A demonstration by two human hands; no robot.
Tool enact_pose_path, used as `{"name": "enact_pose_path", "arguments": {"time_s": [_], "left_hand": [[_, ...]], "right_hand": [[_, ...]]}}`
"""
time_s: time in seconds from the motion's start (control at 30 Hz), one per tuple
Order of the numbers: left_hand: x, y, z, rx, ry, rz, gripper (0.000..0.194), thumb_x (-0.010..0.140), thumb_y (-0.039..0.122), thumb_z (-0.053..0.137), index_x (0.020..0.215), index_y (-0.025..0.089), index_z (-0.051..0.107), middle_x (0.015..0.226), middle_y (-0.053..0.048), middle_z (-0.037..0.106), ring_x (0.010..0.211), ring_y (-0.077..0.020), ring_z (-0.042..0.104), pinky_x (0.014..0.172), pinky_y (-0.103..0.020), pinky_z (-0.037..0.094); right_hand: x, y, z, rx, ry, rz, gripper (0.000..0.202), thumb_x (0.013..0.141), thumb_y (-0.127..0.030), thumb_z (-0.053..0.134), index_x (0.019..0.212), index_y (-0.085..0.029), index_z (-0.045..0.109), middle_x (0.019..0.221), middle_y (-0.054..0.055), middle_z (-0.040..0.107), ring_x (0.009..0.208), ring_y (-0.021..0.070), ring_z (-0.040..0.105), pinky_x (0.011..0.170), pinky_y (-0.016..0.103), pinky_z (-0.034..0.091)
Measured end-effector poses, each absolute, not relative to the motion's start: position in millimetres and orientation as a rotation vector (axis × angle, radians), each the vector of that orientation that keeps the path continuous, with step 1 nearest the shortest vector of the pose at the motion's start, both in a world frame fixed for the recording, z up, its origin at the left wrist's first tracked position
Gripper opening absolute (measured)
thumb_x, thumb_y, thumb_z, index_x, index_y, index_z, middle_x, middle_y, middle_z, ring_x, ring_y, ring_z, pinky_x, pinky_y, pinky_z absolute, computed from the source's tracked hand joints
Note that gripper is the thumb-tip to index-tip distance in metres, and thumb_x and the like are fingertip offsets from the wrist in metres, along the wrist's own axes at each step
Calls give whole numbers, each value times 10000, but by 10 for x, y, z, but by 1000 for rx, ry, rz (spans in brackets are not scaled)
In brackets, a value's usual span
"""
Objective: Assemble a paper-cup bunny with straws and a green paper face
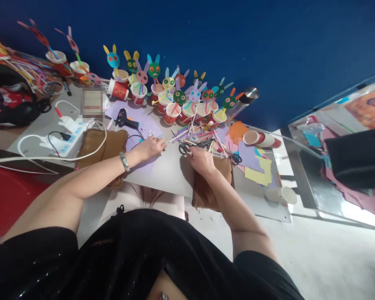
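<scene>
My left hand [151, 148] is over the table's front part, its fingers pinched together. Whatever they hold is too small to make out. A sheet of purple paper [145, 166] lies beneath that forearm. My right hand [201, 160] has its fingers curled at a pair of black-handled scissors [183, 148], whose finger loops show to the left of my fingertips; the blades are hidden. Just beyond this hand lies a pile of coloured sticks [192, 132]. A black glue gun [125, 120] rests on purple paper further left.
Paper cups [173, 113] with paper rabbit figures stand in rows along the blue wall. A power strip [71, 137] with white cables is at left. Brown pads [101, 146] lie at the front edge. Coloured paper [258, 171], stacked cups [259, 138] and more scissors [235, 158] are at right.
</scene>
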State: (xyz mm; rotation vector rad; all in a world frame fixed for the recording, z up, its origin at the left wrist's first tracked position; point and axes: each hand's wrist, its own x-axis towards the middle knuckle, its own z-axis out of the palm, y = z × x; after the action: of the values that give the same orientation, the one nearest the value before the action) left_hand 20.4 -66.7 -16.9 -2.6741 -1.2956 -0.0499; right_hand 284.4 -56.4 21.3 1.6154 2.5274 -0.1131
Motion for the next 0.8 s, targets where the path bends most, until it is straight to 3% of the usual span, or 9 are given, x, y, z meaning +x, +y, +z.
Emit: {"name": "enact_pose_path", "arguments": {"time_s": [0.23, 0.33, 0.47, 0.63, 0.8], "left_hand": [[699, -707, -181, -2732, -766, -378, 264, 1020, 31, 481, 956, 141, 713, 865, -103, 704, 700, -211, 637, 678, -359, 419], [864, -702, -204, -2854, -746, -287, 268, 1022, 35, 483, 948, 161, 709, 855, -97, 698, 721, -212, 637, 680, -356, 407], [905, -705, -228, -3024, -893, -92, 289, 1012, 20, 476, 923, 195, 687, 895, -95, 712, 762, -213, 641, 710, -361, 406], [745, -708, -206, -3081, -1151, -340, 199, 997, 37, 549, 986, 183, 683, 974, -93, 728, 753, -202, 642, 735, -360, 422], [394, -490, -81, -2743, -1756, -157, 330, 1018, 52, 403, 1151, 86, 703, 1151, -200, 722, 906, -284, 690, 789, -417, 442]], "right_hand": [[3481, -744, -20, 1474, 2761, -158, 287, 1068, -311, 527, 1147, -173, 765, 1052, 104, 823, 925, 234, 758, 685, 297, 428], [3749, -727, -54, 1395, 2917, -140, 264, 1065, -287, 526, 1041, -191, 771, 932, 80, 815, 831, 202, 745, 665, 280, 430], [3872, -650, -48, 1276, 2996, -146, 294, 1083, -307, 500, 1033, -204, 771, 895, 71, 810, 782, 191, 737, 650, 277, 441], [3585, -575, 102, 1154, 2950, -116, 282, 1063, -294, 516, 1070, -197, 780, 953, 78, 818, 770, 192, 719, 635, 287, 417], [3217, -714, 310, 1119, 3012, -31, 324, 1092, -327, 492, 1098, -179, 780, 940, 90, 798, 812, 201, 715, 665, 291, 413]]}}
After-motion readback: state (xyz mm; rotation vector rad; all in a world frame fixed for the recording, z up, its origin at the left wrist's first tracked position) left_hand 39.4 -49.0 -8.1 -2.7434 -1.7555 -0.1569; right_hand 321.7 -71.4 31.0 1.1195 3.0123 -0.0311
